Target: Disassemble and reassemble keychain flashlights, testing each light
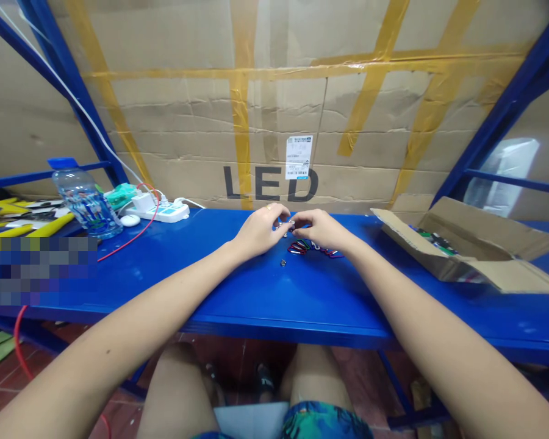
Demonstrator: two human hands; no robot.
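Note:
My left hand [263, 230] and my right hand [319, 228] meet over the middle of the blue table [238, 299]. Their fingertips are pinched close together around something small, partly hidden by the fingers and too small to name. Just below my right hand lies a cluster of coloured carabiners [299, 246], red, green and purple among them. Nearer to me, a small metal ring [283, 263] rests alone on the tabletop. A few small shiny pieces show behind the fingers of my left hand.
An open cardboard box [462, 268] with small coloured items stands at the right. To the left are a water bottle [89, 204], a white power strip [165, 211], a red cable [137, 236] and yellow-handled tools [50, 225]. A large carton [187, 134] rises behind the table.

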